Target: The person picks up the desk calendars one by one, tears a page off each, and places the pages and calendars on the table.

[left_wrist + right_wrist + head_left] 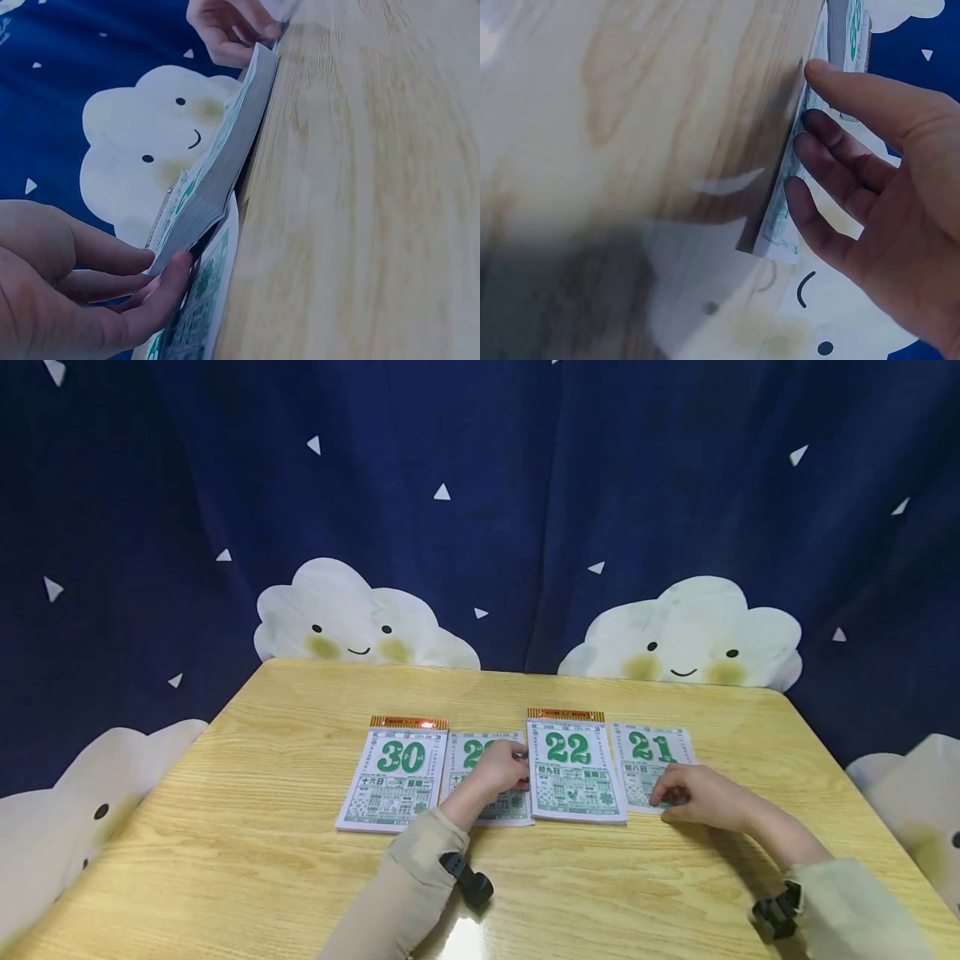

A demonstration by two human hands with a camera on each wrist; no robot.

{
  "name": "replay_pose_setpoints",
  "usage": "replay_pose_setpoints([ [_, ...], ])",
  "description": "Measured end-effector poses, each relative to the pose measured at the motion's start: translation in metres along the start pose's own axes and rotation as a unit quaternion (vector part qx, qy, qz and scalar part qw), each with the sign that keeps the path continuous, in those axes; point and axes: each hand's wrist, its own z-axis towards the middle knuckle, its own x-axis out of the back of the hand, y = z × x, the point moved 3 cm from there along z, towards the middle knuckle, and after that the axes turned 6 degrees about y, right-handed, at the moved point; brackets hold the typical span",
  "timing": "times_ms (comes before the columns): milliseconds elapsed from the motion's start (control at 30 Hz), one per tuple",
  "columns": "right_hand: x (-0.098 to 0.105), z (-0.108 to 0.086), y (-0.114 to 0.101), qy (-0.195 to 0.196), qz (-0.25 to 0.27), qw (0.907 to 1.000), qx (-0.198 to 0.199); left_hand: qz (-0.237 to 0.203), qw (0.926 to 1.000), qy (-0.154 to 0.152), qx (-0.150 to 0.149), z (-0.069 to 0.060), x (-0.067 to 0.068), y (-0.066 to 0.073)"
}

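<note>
Four is avoided here: several tear-off calendar pieces with green numerals lie in a row. My left hand pinches the left edge of the thick calendar pad numbered 22, which is tilted up in the left wrist view. Under that hand lies a calendar sheet whose second digit is covered. On the right, my right hand rests its loosely bent fingertips on the sheet numbered 21; the right wrist view shows thumb and fingers spread apart. The thick pad numbered 30 lies at the left end.
The wooden table has its far edge against a dark blue curtain printed with white clouds and small triangles. Both pads carry a red and gold top strip. Each wrist wears a black strap device.
</note>
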Motion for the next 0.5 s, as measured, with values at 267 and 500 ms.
replay_pose_setpoints([
  [267, 0.011, 0.008, -0.008, 0.002, 0.000, 1.0000, 0.000, 0.010, 0.9997, -0.020, 0.003, -0.004, 0.006, -0.002],
  [500, 0.025, 0.028, -0.026, 0.023, -0.032, 0.9989, 0.025, 0.105, 0.9913, -0.052, -0.060, -0.005, 0.026, 0.010],
])
